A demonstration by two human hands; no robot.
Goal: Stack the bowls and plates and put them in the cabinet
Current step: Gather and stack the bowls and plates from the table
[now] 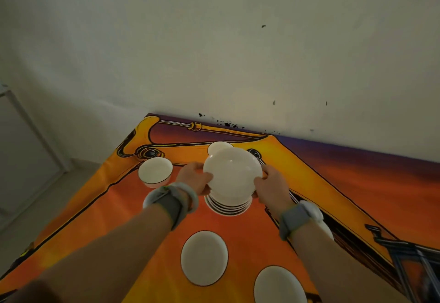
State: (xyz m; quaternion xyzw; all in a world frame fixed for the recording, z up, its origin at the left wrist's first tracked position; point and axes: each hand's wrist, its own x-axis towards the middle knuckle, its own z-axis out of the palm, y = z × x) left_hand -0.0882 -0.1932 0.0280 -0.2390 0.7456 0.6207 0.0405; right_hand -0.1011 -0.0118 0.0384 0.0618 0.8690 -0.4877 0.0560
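The stack of white bowls [232, 178] is near the middle of the orange tablecloth [238, 238], clasped from both sides. The left hand [195, 178] and right hand [271, 187] each curl their fingers round its rims, probably to keep the nested pile square for carrying. Whether it rests on the cloth or hangs just above it is hard to tell. Left of the stack stands a single bowl [155, 171], and another bowl [219, 146] peeks out behind it. Nearer the person than the stack lie a flat plate [204, 257] and a second plate [279, 286], not yet gathered.
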